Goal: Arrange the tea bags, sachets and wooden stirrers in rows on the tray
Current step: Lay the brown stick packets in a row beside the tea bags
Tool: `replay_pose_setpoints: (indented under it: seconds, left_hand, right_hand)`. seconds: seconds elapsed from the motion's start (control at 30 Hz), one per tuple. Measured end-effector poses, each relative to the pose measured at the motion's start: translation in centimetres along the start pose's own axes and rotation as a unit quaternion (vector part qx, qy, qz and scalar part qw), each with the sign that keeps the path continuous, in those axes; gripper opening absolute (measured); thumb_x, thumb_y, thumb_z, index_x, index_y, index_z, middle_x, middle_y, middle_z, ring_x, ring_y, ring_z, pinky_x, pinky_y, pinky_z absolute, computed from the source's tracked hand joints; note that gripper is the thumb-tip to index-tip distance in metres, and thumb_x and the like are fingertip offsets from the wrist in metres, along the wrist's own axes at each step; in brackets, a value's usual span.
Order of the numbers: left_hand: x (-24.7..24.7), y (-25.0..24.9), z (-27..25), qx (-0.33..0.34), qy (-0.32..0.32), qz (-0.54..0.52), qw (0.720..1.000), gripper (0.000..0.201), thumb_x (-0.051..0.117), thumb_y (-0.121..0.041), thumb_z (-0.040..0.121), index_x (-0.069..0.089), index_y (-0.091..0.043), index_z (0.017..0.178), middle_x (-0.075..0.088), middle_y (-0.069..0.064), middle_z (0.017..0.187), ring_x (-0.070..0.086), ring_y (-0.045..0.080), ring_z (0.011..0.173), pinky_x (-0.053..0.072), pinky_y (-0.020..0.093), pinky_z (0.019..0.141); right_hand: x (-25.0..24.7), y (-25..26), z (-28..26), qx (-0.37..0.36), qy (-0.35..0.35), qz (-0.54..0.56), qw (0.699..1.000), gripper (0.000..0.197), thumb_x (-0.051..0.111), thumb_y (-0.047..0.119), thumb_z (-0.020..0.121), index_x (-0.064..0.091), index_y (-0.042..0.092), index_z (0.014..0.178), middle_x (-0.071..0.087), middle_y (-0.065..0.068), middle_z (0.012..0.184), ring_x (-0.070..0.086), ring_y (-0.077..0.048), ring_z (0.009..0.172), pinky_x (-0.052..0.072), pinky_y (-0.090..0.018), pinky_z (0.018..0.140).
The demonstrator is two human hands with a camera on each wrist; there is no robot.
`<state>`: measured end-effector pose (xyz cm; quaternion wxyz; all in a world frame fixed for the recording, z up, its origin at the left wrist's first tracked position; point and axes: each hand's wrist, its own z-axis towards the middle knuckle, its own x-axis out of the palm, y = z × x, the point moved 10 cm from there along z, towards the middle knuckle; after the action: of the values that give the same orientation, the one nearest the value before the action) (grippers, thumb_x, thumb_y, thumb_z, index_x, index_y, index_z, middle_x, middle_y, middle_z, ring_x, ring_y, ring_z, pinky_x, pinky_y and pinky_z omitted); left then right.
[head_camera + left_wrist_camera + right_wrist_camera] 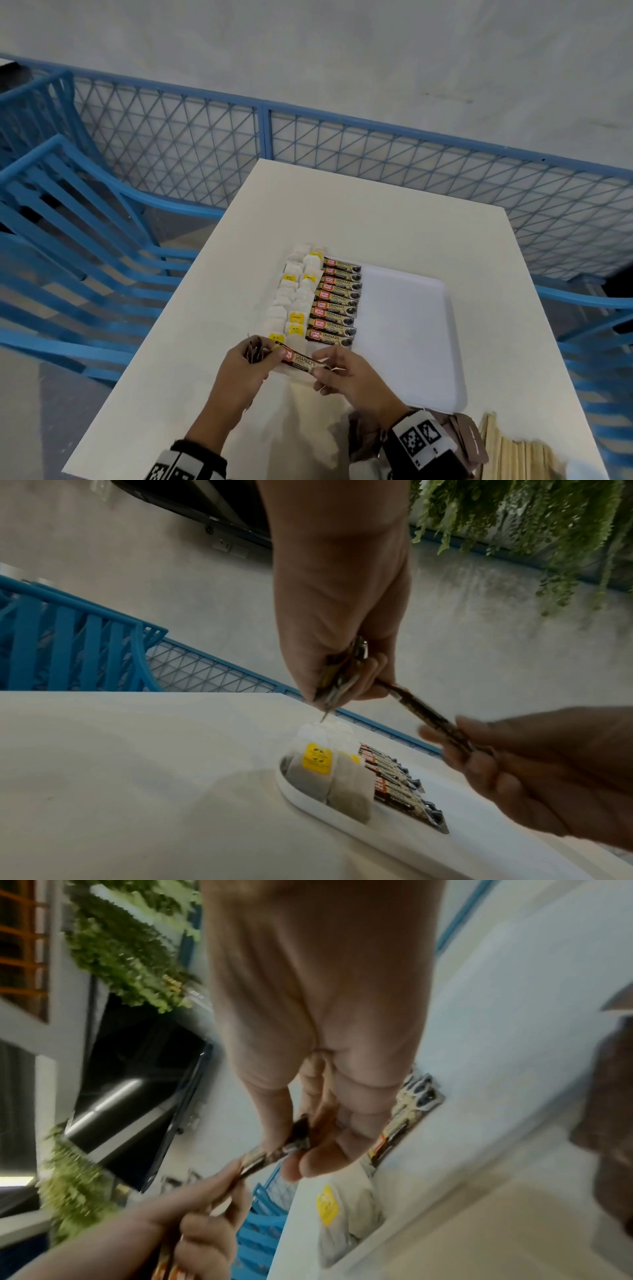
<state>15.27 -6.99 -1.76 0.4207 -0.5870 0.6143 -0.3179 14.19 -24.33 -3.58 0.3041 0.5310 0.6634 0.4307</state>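
A white tray lies on the white table. Its left part holds two columns of tea bags and one column of brown granules sachets. Above the tray's near left corner both hands hold a single granules sachet between them. My left hand pinches its left end and also grips a bundle of more sachets. My right hand pinches its right end. The left wrist view shows the held sachet stretched from the left hand to the right hand, above the tea bags.
Wooden stirrers lie in a pile at the table's near right corner, with dark brown sachets beside them. Blue chairs stand to the left and right of the table. A blue mesh fence runs behind it.
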Motion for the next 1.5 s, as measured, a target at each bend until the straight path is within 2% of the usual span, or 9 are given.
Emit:
replay_pose_setpoints:
  seconds: [0.23, 0.4, 0.57, 0.77, 1.0, 1.17, 1.33, 1.4, 1.5]
  left_hand:
    - [0.6, 1.5, -0.2, -0.045, 0.031, -0.030, 0.998, 0.010, 0.065, -0.013, 0.085, 0.058, -0.006, 0.086, 0.058, 0.009, 0.071, 0.040, 0.013, 0.051, 0.035, 0.024, 0.050]
    - [-0.8, 3.1, 0.1, -0.123, -0.007, -0.132, 0.984, 0.012, 0.053, -0.006, 0.091, 0.045, -0.008, 0.081, 0.043, 0.006, 0.070, 0.043, 0.015, 0.054, 0.039, 0.023, 0.049]
    - [-0.8, 3.1, 0.2, -0.140, 0.003, -0.165, 0.976, 0.009, 0.039, 0.000, 0.091, 0.042, -0.006, 0.085, 0.042, 0.011, 0.074, 0.046, 0.022, 0.059, 0.039, 0.029, 0.055]
    - [-0.2, 2.5, -0.4, -0.122, 0.026, -0.170, 0.977, 0.011, 0.041, 0.001, 0.093, 0.049, -0.003, 0.088, 0.054, 0.016, 0.087, 0.061, 0.029, 0.075, 0.050, 0.034, 0.071]
    - [0.3, 2.6, -1.5, -0.096, 0.056, -0.118, 0.987, 0.020, 0.045, -0.004, 0.095, 0.055, -0.008, 0.111, 0.063, 0.016, 0.106, 0.065, 0.025, 0.096, 0.052, 0.036, 0.082]
    - [1.2, 2.2, -2.3, -0.078, 0.075, -0.114, 0.988, 0.020, 0.053, -0.003, 0.092, 0.059, -0.009, 0.110, 0.064, 0.012, 0.102, 0.067, 0.025, 0.096, 0.055, 0.022, 0.066]
    - [1.7, 1.7, -2.8, -0.052, 0.072, -0.123, 0.988, 0.022, 0.060, 0.001, 0.086, 0.063, -0.007, 0.106, 0.064, 0.009, 0.093, 0.067, 0.022, 0.084, 0.056, 0.033, 0.079]
    - [1.9, 1.6, -3.0, -0.041, 0.076, -0.134, 0.987, 0.024, 0.061, 0.005, 0.084, 0.064, -0.007, 0.105, 0.063, 0.007, 0.090, 0.067, 0.020, 0.082, 0.057, 0.033, 0.079]
    - [1.9, 1.4, -3.4, -0.028, 0.073, -0.154, 0.985, 0.025, 0.058, 0.009, 0.084, 0.064, -0.007, 0.103, 0.066, 0.004, 0.092, 0.067, 0.020, 0.083, 0.058, 0.031, 0.078]
  right_hand:
    - [-3.8, -1.5, 0.1, 0.034, -0.110, 0.117, 0.986, 0.011, 0.058, -0.005, 0.086, 0.065, 0.003, 0.088, 0.066, -0.009, 0.073, 0.062, -0.016, 0.063, 0.053, -0.021, 0.060]
    - [-8.4, -2.5, -0.4, 0.042, -0.220, 0.038, 0.974, 0.007, 0.060, 0.000, 0.087, 0.061, 0.005, 0.092, 0.067, -0.009, 0.075, 0.060, -0.017, 0.063, 0.049, -0.023, 0.059]
    - [-9.9, -3.8, 0.3, 0.058, -0.262, -0.020, 0.963, 0.018, 0.065, 0.006, 0.084, 0.049, 0.012, 0.091, 0.066, -0.009, 0.075, 0.058, -0.017, 0.064, 0.045, -0.024, 0.058]
    - [-9.4, -3.9, 1.6, 0.066, -0.262, -0.081, 0.959, 0.028, 0.070, 0.011, 0.080, 0.044, 0.017, 0.088, 0.064, -0.005, 0.070, 0.056, -0.014, 0.063, 0.043, -0.022, 0.059]
    - [-8.5, -3.1, 2.5, 0.061, -0.265, -0.158, 0.949, 0.022, 0.066, 0.013, 0.083, 0.045, 0.012, 0.092, 0.059, -0.004, 0.074, 0.053, -0.014, 0.066, 0.037, -0.019, 0.054]
    - [-8.3, -2.6, 2.7, 0.053, -0.258, -0.203, 0.943, 0.019, 0.061, 0.010, 0.085, 0.043, 0.011, 0.091, 0.055, 0.000, 0.070, 0.053, -0.017, 0.066, 0.037, -0.016, 0.052]
    - [-8.0, -1.3, 2.2, 0.010, -0.270, -0.256, 0.928, 0.018, 0.061, 0.014, 0.085, 0.046, 0.013, 0.094, 0.059, -0.009, 0.092, 0.055, -0.019, 0.083, 0.039, -0.020, 0.065]
    - [-6.9, 0.1, 1.5, -0.025, -0.246, -0.240, 0.939, 0.010, 0.060, 0.018, 0.087, 0.051, 0.015, 0.089, 0.058, -0.001, 0.084, 0.054, -0.013, 0.077, 0.039, -0.014, 0.061]
    - [-3.7, 1.2, 0.3, -0.021, -0.119, -0.232, 0.965, 0.015, 0.053, 0.033, 0.092, 0.055, 0.022, 0.082, 0.058, 0.010, 0.076, 0.052, -0.003, 0.066, 0.039, -0.008, 0.059]
